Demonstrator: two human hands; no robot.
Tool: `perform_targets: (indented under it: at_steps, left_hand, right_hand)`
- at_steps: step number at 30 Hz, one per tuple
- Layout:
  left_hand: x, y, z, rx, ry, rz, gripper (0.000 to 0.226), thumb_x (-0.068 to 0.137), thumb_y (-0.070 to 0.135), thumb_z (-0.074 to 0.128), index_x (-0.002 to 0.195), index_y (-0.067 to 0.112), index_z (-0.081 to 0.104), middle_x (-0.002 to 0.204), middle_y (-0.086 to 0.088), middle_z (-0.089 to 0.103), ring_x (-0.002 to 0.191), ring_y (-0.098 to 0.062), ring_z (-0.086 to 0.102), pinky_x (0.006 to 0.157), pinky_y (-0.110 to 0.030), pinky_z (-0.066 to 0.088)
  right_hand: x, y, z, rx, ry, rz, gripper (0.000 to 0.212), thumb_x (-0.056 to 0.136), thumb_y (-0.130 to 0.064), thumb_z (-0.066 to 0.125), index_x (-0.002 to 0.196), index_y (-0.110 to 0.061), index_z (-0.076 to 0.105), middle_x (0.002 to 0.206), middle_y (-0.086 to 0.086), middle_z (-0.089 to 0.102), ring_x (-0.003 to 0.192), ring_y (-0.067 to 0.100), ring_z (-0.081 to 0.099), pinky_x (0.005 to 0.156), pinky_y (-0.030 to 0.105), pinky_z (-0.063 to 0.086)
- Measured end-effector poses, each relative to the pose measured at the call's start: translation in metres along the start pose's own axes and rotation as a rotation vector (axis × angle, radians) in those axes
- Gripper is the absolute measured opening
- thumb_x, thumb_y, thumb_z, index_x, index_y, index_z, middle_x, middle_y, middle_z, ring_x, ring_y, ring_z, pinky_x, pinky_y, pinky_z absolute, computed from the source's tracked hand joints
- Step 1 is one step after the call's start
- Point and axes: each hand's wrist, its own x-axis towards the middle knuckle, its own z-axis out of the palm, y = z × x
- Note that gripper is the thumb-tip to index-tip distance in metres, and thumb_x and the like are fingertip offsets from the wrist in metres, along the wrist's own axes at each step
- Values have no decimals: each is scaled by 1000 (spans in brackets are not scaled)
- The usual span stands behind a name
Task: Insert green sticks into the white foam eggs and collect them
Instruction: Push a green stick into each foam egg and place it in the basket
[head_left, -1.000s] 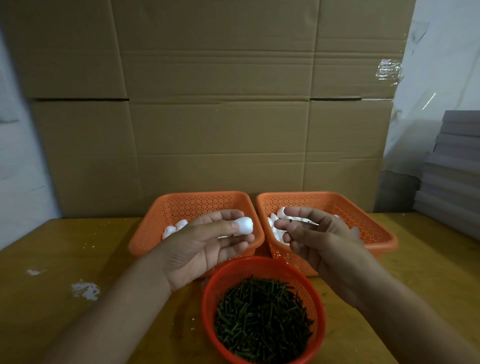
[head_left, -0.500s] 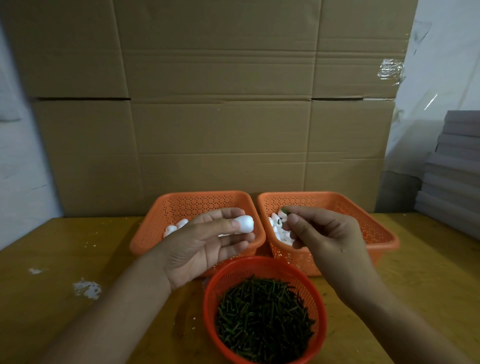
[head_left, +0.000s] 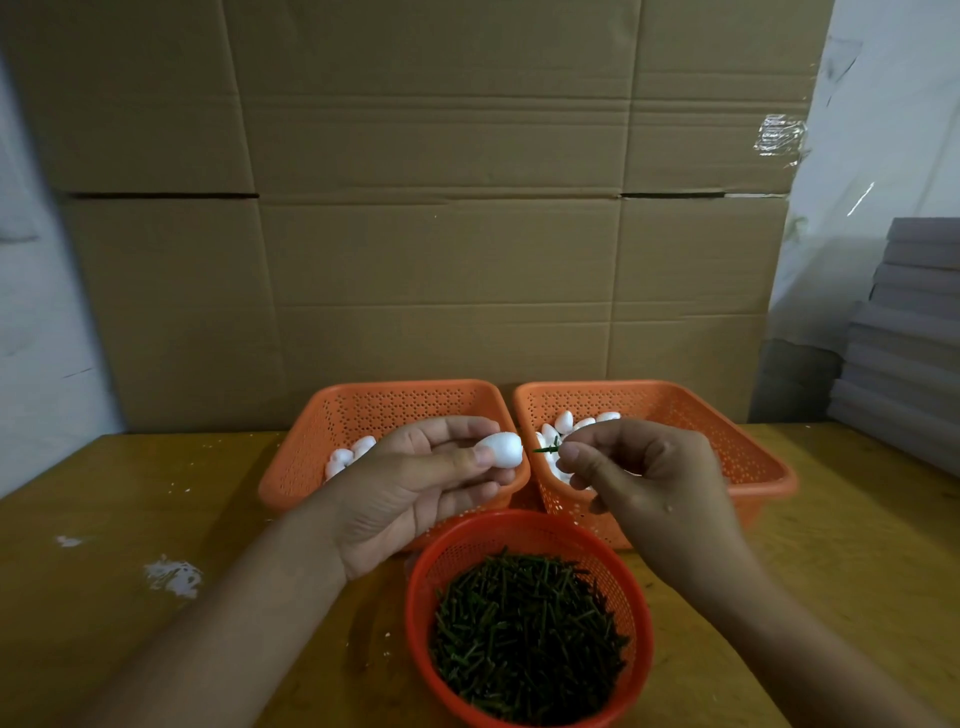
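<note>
Landmark: round basket of green sticks, nearest the camera on the wooden surface. Behind it to the left, a rectangular basket with some white eggs showing past the hand; behind it to the right, a second rectangular basket with more eggs. Which one takes finished pieces, cannot tell.

Left hand hangs above and behind the round basket's left rim, grip clenched on one white foam egg between thumb and fingertips, one end of the egg facing right. Right hand is above and behind the basket's right rim, grip pinching a single green stick.

Key relation: the stick lies roughly level, long axis left to right, free tip aimed at the egg's exposed end, just beside it and not touching. Stick and egg look about the same height. Judged next: a short push leftward along the stick's axis, right hand moving, left hand bracing. Off-axis push would likely skid or bend the stick.
</note>
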Motion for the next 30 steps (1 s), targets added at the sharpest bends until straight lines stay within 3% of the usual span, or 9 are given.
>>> perform_targets:
  at_steps: [4,7,12,18,22,30]
  left_hand:
    - [-1,0,2,2,-3,9,35,83,3,70,117,3,66,117,-25,70,105,-30,72,78,-25,59]
    - [-1,0,4,0,-5,11,27,83,3,71,109,5,73,116,-25,70,104,-30,73,77,-24,59]
    - [-2,0,5,29,-20,19,22,83,5,71,104,11,78,115,-23,72,104,-27,73,78,-23,58]
    - [-2,-2,11,61,-44,17,29,75,13,80,104,13,78,113,-22,72,102,-27,73,79,-24,58]
    - [-4,-3,13,71,-43,22,24,81,9,76,104,11,77,112,-24,72,101,-29,73,78,-23,58]
    - [-4,-2,12,102,-38,38,22,83,10,74,104,13,78,111,-22,73,102,-27,73,78,-22,58]
  right_hand:
    - [0,-1,0,-13,9,14,19,88,-14,73,74,-27,73,65,-6,71,57,10,65,55,33,55]
    - [0,0,1,-19,0,22,20,90,-11,70,74,-23,73,67,-2,72,59,17,66,56,39,54]
    - [-2,0,3,-26,-36,23,20,92,-12,68,76,-22,73,71,1,72,64,15,66,59,41,56]
    - [-6,-3,10,-10,-78,11,22,92,-12,68,74,-24,73,67,-4,71,58,6,62,56,24,50]
    - [-8,-4,12,43,-89,21,19,92,-11,68,77,-21,73,65,-9,70,58,2,63,55,13,45]
    - [-9,-7,13,130,-81,71,14,91,-14,69,79,-16,76,67,-3,73,57,2,63,53,12,44]
